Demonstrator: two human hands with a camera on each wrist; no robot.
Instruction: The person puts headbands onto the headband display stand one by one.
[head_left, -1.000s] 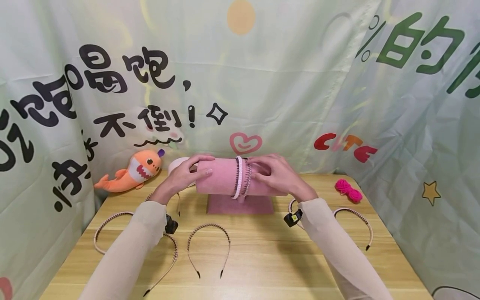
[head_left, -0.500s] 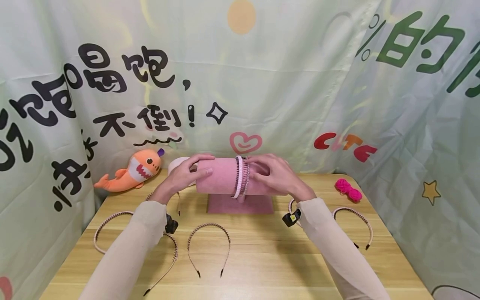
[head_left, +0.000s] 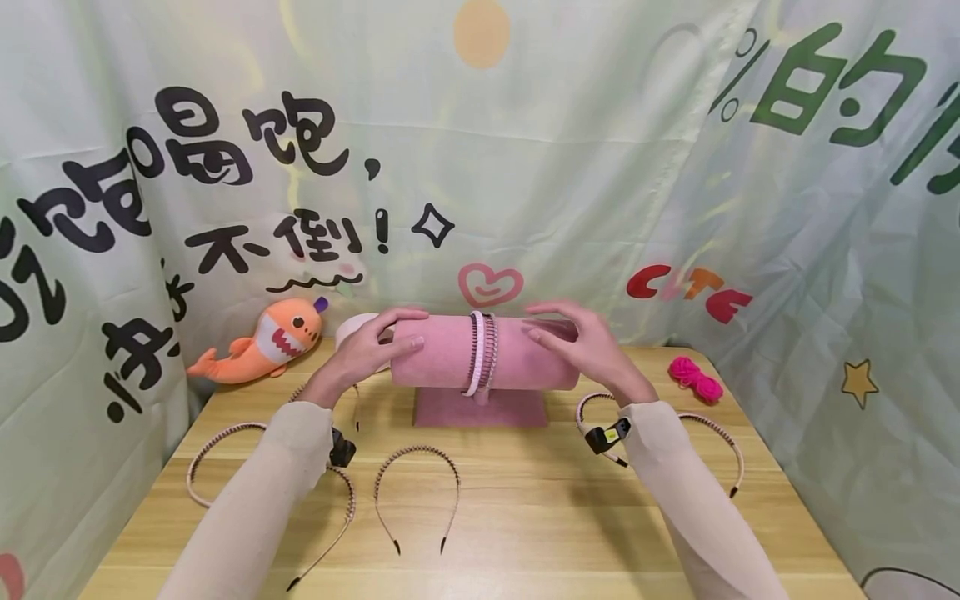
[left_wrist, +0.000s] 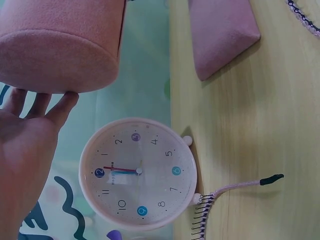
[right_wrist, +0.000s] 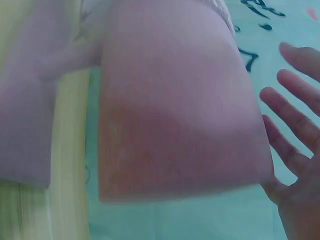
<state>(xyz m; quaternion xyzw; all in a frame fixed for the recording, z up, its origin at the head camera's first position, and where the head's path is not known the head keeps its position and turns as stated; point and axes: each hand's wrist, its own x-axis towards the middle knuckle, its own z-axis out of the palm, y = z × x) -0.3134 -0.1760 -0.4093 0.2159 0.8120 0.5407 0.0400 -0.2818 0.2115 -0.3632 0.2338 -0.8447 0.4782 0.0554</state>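
Note:
A pink velvet display stand [head_left: 442,354], a padded roll on a flat base, stands at the table's middle. Around the roll's middle sit toothed headbands [head_left: 477,354], one of them white, side by side. My left hand [head_left: 363,350] holds the roll's left end, thumb in front and fingers over the top; in the left wrist view the fingertips touch the roll's end. At the right end, my right hand [head_left: 581,342] has its fingers spread and holds no headband. The right wrist view shows those fingers [right_wrist: 295,117] straight beside the roll.
Several toothed headbands lie on the wooden table, including one in front [head_left: 417,450], one at left [head_left: 192,471] and one at right [head_left: 738,450]. A round clock [left_wrist: 137,200] stands behind my left hand. An orange plush shark [head_left: 262,342] and pink yarn [head_left: 696,382] sit farther back.
My right hand has come away from the headbands and moved right along the roll, its fingers opening out. My left hand and the stand have stayed put.

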